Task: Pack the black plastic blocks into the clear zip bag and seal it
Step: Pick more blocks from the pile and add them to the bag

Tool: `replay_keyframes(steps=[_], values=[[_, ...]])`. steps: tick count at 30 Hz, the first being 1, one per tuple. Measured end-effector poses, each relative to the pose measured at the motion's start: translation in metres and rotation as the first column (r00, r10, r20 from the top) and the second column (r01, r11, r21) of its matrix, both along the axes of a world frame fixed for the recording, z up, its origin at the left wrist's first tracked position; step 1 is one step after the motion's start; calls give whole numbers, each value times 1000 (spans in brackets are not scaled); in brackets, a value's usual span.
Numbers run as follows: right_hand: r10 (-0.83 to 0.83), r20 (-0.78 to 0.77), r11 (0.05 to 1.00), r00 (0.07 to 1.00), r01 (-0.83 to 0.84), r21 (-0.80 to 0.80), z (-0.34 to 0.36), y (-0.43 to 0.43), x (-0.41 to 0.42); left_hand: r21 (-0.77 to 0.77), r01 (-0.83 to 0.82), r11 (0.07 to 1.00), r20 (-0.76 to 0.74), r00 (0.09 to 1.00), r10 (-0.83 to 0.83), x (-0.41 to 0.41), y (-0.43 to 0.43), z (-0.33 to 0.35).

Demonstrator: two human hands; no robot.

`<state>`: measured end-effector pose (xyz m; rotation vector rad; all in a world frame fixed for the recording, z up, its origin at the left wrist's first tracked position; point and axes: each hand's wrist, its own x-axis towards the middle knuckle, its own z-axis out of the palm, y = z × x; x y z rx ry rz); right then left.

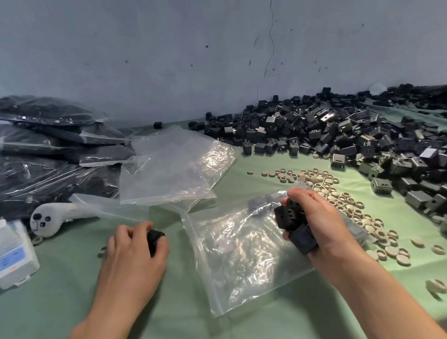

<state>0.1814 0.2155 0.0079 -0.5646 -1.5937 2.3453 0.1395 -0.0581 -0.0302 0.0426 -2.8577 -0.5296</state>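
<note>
A person's right grip (314,221) clutches a handful of blocks (290,217) over the far right corner of the bag (245,261), flat on the desk (175,320); left grip (132,246), curled round one block (154,237), sits just left of its apparent zip edge.

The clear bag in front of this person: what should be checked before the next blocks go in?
1. Blocks in hand: ok. The right hand grips several black blocks over the clear bag.
2. Bag in place: ok. It lies on the green cloth between the hands.
3. Bag mouth open: cannot tell. Glare on the plastic hides it.
4. Left hand free to hold the bag: not ok. The left hand grips one block.
5. More blocks nearby: ok. A big pile lies to the right.
</note>
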Motion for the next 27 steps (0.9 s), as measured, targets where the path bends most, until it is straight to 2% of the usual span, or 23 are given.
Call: replay_keyframes(steps=[2, 3, 8, 12, 17, 21, 27], values=[[4, 6, 1000, 1000, -4, 12, 0, -2, 1, -83, 57, 995, 23, 998, -56, 1, -2, -6], [4, 8, 1000, 1000, -4, 16, 1, -3, 2, -63, 98, 993, 13, 995, -98, 2, -2, -6], [-14, 5, 1000, 1000, 14, 7, 0, -1, 5, 220, 367, 904, -4, 927, -375, 12, -5, -6], [-49, 8, 999, 999, 49, -17, -1, 0, 6, 304, 439, 846, -59, 895, -443, 18, 16, -14], [-93, 19, 994, 995, 94, -54, -4, 5, 9, 86, 580, 810, -130, 813, -568, 19, 26, -21], [-99, 34, 995, 995, 99, -25, -6, 11, 14, 75, 606, 792, -191, 788, -585, 19, 24, -17], [-114, 40, 991, 993, 117, -72, -6, 16, 13, 91, 658, 748, -97, 753, -651, 18, 33, -13]])
